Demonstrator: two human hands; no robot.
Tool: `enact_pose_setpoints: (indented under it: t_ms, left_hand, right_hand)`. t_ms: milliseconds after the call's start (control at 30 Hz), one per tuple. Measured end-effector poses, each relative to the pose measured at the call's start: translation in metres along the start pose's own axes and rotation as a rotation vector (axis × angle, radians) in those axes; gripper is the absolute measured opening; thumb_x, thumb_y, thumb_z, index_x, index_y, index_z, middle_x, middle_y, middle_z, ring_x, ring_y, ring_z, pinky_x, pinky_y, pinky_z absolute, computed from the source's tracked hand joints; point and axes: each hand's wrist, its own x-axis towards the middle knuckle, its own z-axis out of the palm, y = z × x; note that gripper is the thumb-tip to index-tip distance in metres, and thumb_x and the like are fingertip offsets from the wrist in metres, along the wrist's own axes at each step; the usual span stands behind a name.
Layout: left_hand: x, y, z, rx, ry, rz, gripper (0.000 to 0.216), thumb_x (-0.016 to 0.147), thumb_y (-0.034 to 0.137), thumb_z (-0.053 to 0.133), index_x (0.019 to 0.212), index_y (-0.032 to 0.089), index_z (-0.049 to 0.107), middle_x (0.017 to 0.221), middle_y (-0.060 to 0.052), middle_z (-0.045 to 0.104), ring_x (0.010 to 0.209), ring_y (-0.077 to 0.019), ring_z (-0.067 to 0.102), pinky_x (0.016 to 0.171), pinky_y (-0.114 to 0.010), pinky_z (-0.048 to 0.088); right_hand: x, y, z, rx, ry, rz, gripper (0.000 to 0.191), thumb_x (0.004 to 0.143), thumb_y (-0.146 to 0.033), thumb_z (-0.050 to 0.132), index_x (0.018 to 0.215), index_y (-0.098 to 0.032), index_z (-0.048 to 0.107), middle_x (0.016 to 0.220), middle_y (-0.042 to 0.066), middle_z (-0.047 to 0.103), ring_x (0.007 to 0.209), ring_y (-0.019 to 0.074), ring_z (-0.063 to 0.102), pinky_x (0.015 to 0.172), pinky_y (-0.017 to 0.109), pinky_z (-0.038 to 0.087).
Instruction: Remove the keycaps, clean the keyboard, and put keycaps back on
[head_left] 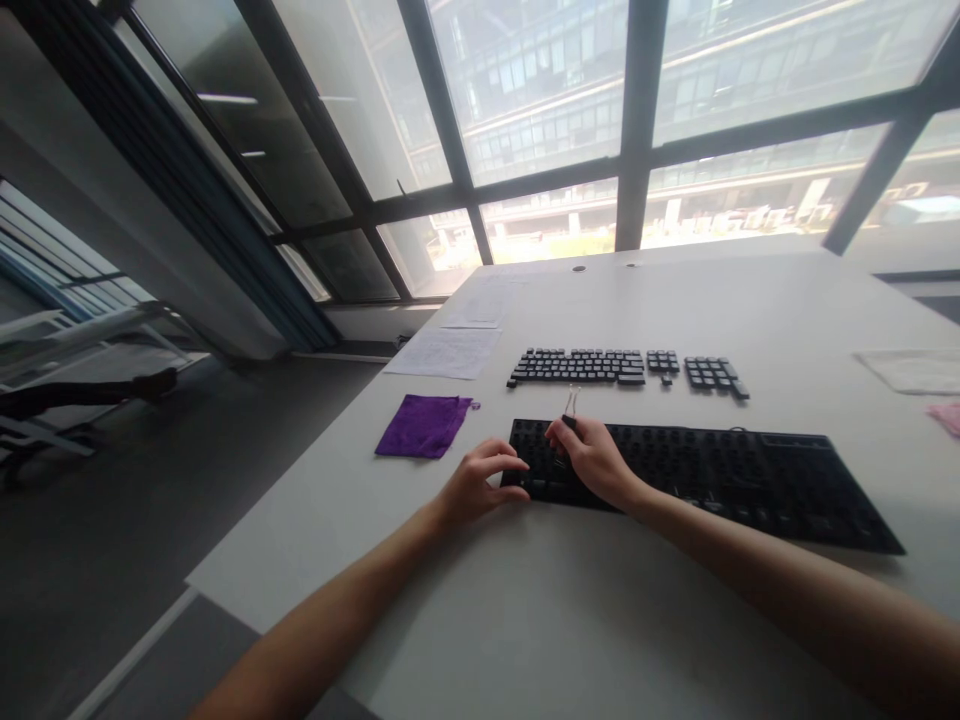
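Observation:
A black keyboard (720, 470) lies across the white desk, most of its keycaps off and its dark base showing. My left hand (480, 480) is at its left end, thumb and curved fingers on either side of the front corner. Over the left part of the keyboard, my right hand (589, 455) is closed around the black handle of a wire keycap puller (571, 402), whose wire loops point away from me. Behind the keyboard, loose keycaps (581, 367) stand in keyboard order. More keycaps (712, 375) form a number-pad block to the right.
A folded purple cloth (424, 427) lies left of the keyboard, with printed sheets (446, 352) behind it. On the right are a clear flat bag (911, 370) and a pink item (946, 418) at the frame edge. The desk's left edge drops to grey floor; windows stand behind.

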Motion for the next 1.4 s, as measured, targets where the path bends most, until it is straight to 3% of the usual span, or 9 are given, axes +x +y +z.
enact_pose_setpoints:
  t_ms: [167, 600, 833, 1400]
  left_hand:
    - [0.002, -0.004, 0.004, -0.001, -0.048, 0.021, 0.038, 0.077, 0.047, 0.079, 0.103, 0.019, 0.074, 0.093, -0.009, 0.063, 0.088, -0.0200, 0.061, 0.079, -0.033, 0.053]
    - [0.004, 0.004, 0.005, -0.025, -0.027, -0.066, 0.030, 0.079, 0.046, 0.077, 0.093, 0.019, 0.076, 0.091, -0.008, 0.063, 0.086, -0.0193, 0.062, 0.079, -0.033, 0.053]
    - [0.000, 0.005, 0.009, 0.020, -0.038, -0.061, 0.027, 0.088, 0.044, 0.068, 0.094, 0.017, 0.071, 0.096, -0.009, 0.062, 0.091, -0.0205, 0.061, 0.083, -0.035, 0.052]
    - [0.001, 0.006, 0.009, 0.130, -0.035, -0.030, 0.030, 0.092, 0.046, 0.062, 0.094, 0.017, 0.069, 0.097, -0.009, 0.063, 0.091, -0.0207, 0.062, 0.080, -0.032, 0.051]
  right_hand:
    - [0.000, 0.000, -0.001, -0.004, -0.004, -0.010, 0.037, 0.094, -0.045, 0.051, 0.077, -0.016, 0.065, 0.070, 0.003, 0.064, 0.067, 0.0176, 0.058, 0.061, 0.027, 0.044]
    - [0.000, 0.000, 0.000, -0.014, -0.014, -0.003, 0.036, 0.094, -0.045, 0.051, 0.077, -0.016, 0.065, 0.071, 0.003, 0.064, 0.067, 0.0175, 0.059, 0.062, 0.027, 0.044]
    - [-0.001, -0.002, 0.000, -0.021, -0.016, 0.004, 0.036, 0.094, -0.045, 0.051, 0.078, -0.016, 0.065, 0.071, 0.003, 0.064, 0.067, 0.0172, 0.058, 0.062, 0.027, 0.044]
    - [0.000, -0.001, 0.000, -0.071, 0.005, 0.011, 0.037, 0.094, -0.045, 0.050, 0.076, -0.016, 0.065, 0.070, 0.003, 0.064, 0.066, 0.0172, 0.059, 0.061, 0.026, 0.043]
